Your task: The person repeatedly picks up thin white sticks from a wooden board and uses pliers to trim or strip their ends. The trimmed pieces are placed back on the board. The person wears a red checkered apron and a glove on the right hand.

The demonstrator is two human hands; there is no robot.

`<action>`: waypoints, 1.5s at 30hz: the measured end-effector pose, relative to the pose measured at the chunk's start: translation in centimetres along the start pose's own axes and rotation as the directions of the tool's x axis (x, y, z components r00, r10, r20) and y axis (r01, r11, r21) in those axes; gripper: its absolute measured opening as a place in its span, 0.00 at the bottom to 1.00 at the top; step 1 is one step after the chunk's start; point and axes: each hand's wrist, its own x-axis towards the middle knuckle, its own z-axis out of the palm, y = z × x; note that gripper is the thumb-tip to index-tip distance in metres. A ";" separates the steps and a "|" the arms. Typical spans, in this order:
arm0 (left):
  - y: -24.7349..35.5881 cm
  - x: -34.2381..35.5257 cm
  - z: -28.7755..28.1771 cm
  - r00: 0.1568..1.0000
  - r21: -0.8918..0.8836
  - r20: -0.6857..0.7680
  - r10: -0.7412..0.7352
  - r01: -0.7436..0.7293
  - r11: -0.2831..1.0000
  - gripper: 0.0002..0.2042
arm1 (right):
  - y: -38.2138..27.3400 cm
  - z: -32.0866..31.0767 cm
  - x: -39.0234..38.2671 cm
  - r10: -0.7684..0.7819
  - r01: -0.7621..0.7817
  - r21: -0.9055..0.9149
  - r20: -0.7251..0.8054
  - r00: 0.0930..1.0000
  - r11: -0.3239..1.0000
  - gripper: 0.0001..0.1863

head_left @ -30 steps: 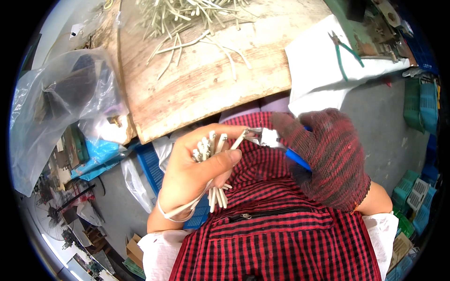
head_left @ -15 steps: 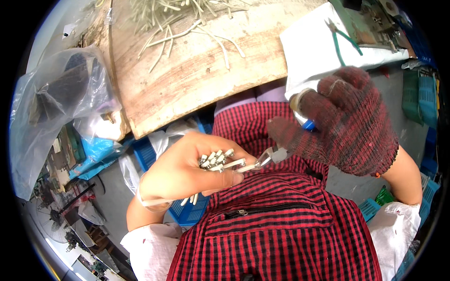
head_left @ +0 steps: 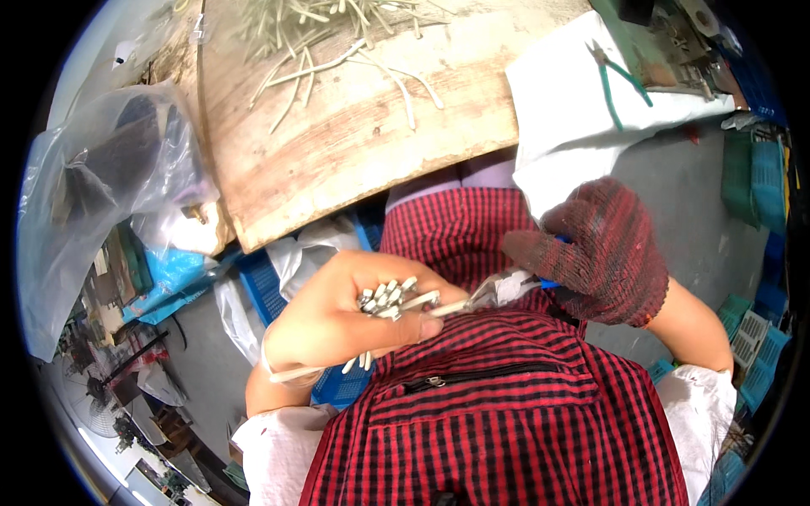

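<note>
The left hand [head_left: 342, 305] grips pale cords [head_left: 390, 297] — the gloved right hand [head_left: 609, 257], blue-handled pliers [head_left: 511, 288].

No txt, nos., labels or signs legible anywhere in view. Pliers [head_left: 510, 289] in R hand [head_left: 603, 253]: blurry, no readable mark. Blue plastic bag [head_left: 173, 282], L side: creased, can't tell re print. Ditto blue basket [head_left: 766, 358], R edge, too small.

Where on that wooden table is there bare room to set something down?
The wooden tabletop is bare along its near edge, in front of the stray pale cords, and rightward to the white sheet. Farther back, a heap of cords crowds it.
</note>
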 end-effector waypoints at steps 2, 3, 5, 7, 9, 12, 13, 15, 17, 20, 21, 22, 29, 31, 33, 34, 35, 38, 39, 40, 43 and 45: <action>-0.1 0.2 -0.1 1.000 0.045 -0.002 -0.008 0.008 0.999 0.14 | -0.3 0.5 -0.2 0.050 -0.049 0.026 -0.021 0.999 0.998 0.28; -0.2 0.2 -0.2 1.000 0.067 -0.007 0.001 -0.001 0.998 0.14 | -0.4 0.5 -0.2 0.067 -0.067 0.016 -0.019 0.998 0.998 0.29; -0.5 0.1 0.2 0.994 0.091 -0.073 0.082 -0.075 0.993 0.09 | -0.3 -0.1 0.2 0.147 -0.147 0.031 -0.021 0.989 0.989 0.29; -0.4 0.4 -0.2 0.941 0.074 -0.283 0.185 -0.170 0.983 0.04 | -0.3 -0.5 0.4 0.277 -0.274 0.092 -0.025 0.961 0.957 0.26; 0.1 1.6 -2.4 0.809 0.237 -0.452 0.375 -0.296 0.925 0.02 | -0.4 0.0 -0.6 0.365 -0.356 0.095 -0.116 0.924 0.930 0.26; 2.7 6.2 -9.6 0.411 0.924 -0.276 0.869 -0.136 0.358 0.05 | -1.2 0.5 -0.6 0.438 -0.413 0.194 -0.114 0.892 0.890 0.25; 3.7 7.5 -10.9 0.404 0.970 -0.237 0.884 0.047 0.239 0.07 | -1.3 0.7 -0.2 0.418 -0.390 0.217 -0.101 0.903 0.895 0.25; 5.4 9.7 -13.8 0.472 0.960 -0.217 0.854 0.262 0.099 0.11 | -1.7 0.7 0.9 0.379 -0.350 0.285 -0.051 0.924 0.892 0.25; 4.2 11.6 -17.2 0.529 0.962 -0.185 0.828 0.270 0.043 0.12 | -1.9 1.3 0.9 0.349 -0.321 0.321 -0.030 0.937 0.891 0.26; 2.7 10.5 -17.6 0.400 0.964 -0.128 0.907 0.267 0.018 0.15 | -2.0 1.9 -0.7 0.439 -0.407 0.366 -0.003 0.898 0.837 0.27; 3.1 9.4 -17.7 0.406 0.945 -0.179 0.896 0.325 0.041 0.17 | -2.0 2.2 -1.3 0.497 -0.480 0.401 0.070 0.865 0.780 0.27; 3.6 8.4 -17.1 0.377 0.955 -0.190 0.907 0.287 0.081 0.15 | -1.8 2.7 -2.1 0.542 -0.546 0.429 0.146 0.828 0.719 0.28; 1.7 1.8 -7.1 0.354 0.534 -0.598 0.719 -0.494 0.687 0.10 | -2.6 4.8 -2.1 0.660 -0.649 0.753 0.432 0.614 0.111 0.27; -1.5 1.2 -3.0 0.577 0.279 -0.560 0.594 -0.545 0.791 0.13 | -3.2 4.1 -0.4 0.596 -0.588 0.777 0.368 0.713 0.223 0.27; -3.4 1.0 -0.6 0.759 0.034 -0.471 0.450 -0.494 0.869 0.18 | -3.9 3.0 1.4 0.581 -0.548 0.600 0.164 0.797 0.583 0.29; -3.5 1.2 0.3 0.808 -0.093 -0.430 0.402 -0.483 0.871 0.22 | -4.1 2.2 2.1 0.545 -0.510 0.459 0.066 0.836 0.728 0.30; -3.4 1.0 0.7 0.825 -0.130 -0.412 0.388 -0.475 0.871 0.22 | -4.1 1.4 2.6 0.531 -0.496 0.434 0.049 0.846 0.752 0.30; -2.6 0.5 1.5 0.862 -0.184 -0.364 0.352 -0.437 0.880 0.22 | -3.7 0.1 3.5 0.483 -0.451 0.369 0.007 0.875 0.812 0.31; -2.3 0.4 1.7 0.869 -0.170 -0.356 0.344 -0.422 0.891 0.22 | -3.6 -0.1 3.7 0.466 -0.436 0.350 -0.002 0.885 0.829 0.30; -2.2 0.3 1.7 0.878 -0.153 -0.347 0.330 -0.400 0.904 0.22 | -3.6 0.0 3.6 0.453 -0.424 0.337 -0.009 0.891 0.841 0.30; -2.1 0.3 0.9 0.900 -0.141 -0.317 0.298 -0.356 0.924 0.18 | -4.0 -0.4 3.7 0.446 -0.434 0.273 0.019 0.895 0.858 0.30; -2.0 0.2 0.8 0.913 -0.118 -0.304 0.274 -0.321 0.940 0.15 | -3.9 -0.5 3.6 0.421 -0.415 0.211 0.020 0.907 0.885 0.30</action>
